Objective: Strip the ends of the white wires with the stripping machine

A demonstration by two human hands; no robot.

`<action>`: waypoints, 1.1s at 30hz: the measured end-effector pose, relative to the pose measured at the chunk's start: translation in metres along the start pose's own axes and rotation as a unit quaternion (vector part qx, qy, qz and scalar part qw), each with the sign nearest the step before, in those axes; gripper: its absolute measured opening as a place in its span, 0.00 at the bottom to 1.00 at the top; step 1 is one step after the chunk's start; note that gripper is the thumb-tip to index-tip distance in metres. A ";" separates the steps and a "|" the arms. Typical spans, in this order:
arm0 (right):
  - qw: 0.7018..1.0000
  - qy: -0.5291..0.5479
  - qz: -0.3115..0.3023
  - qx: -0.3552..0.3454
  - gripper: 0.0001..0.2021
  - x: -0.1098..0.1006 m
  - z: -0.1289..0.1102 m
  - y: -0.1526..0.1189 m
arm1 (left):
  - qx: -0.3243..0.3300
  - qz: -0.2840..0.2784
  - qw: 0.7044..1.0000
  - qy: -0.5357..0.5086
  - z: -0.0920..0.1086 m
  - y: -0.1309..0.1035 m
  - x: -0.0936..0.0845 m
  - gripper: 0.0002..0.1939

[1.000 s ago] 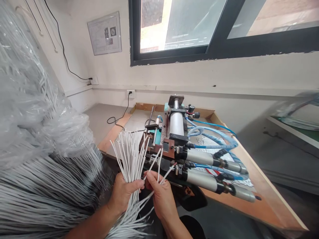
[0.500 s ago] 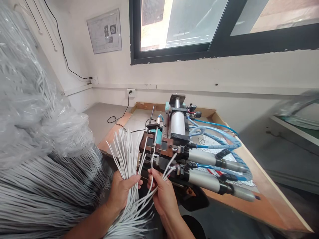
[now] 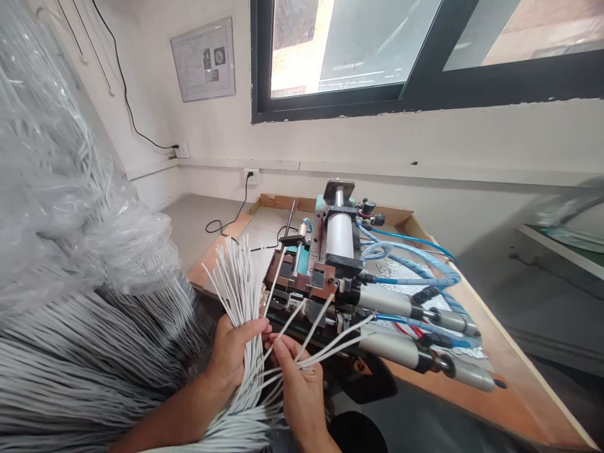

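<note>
My left hand (image 3: 231, 352) is wrapped round a thick bundle of white wires (image 3: 240, 283), whose ends fan upward above the thumb. Close beside it on the right, my right hand (image 3: 299, 377) pinches several loose white wires (image 3: 337, 343) that spread up and to the right. The fingertips of both hands nearly meet. Just beyond them stands a pneumatic machine (image 3: 323, 280) with brown clamp blocks and silver cylinders. One wire from near my left thumb slants up in front of its left block.
Masses of grey wires (image 3: 89, 371) lie at the left below clear plastic wrapping (image 3: 127, 245). Blue air hoses (image 3: 438, 270) curve behind the cylinders. The wooden-edged table (image 3: 528, 402) runs to the lower right. A shelf (image 3: 566, 251) stands at the far right.
My right hand has drawn back from the machine's clamp and moved slightly down, nearer my left hand. The wire that reached into the clamp is out, and the wires in my right hand are more spread.
</note>
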State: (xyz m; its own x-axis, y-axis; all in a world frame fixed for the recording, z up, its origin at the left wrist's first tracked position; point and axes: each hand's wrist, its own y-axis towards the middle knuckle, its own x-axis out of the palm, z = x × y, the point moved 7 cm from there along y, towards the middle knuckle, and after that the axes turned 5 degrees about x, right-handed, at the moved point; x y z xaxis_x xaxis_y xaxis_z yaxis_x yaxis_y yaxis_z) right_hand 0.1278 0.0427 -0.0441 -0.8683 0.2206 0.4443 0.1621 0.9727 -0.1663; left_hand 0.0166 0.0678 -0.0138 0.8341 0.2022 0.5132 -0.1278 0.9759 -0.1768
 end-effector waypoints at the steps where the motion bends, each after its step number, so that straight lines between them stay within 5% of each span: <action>1: 0.999 0.020 0.010 0.023 0.11 -0.002 0.003 0.002 | -0.003 0.008 1.000 0.002 0.002 0.002 0.000 0.10; 8: 0.986 0.139 0.067 0.069 0.08 -0.010 0.004 0.021 | 0.042 0.027 0.998 0.024 0.022 0.019 0.011 0.12; 21: 0.941 0.254 0.060 0.214 0.10 0.000 0.015 0.031 | 0.049 0.015 0.998 0.046 0.023 0.020 0.024 0.13; 27: 0.959 0.216 0.040 0.179 0.11 0.004 0.012 0.028 | 0.052 0.008 0.997 0.061 0.019 0.016 0.019 0.11; 33: 0.986 0.128 -0.036 0.100 0.13 0.007 -0.007 0.023 | 0.030 -0.050 0.989 0.135 -0.006 0.000 0.006 0.06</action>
State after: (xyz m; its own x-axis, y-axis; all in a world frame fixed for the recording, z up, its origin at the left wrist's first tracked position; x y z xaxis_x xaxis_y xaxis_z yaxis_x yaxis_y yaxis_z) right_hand 0.1286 0.0674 -0.0382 -0.7230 0.1879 0.6649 -0.0131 0.9584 -0.2850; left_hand 0.0247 0.0686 -0.0158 0.9558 0.0836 0.2817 -0.0629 0.9947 -0.0819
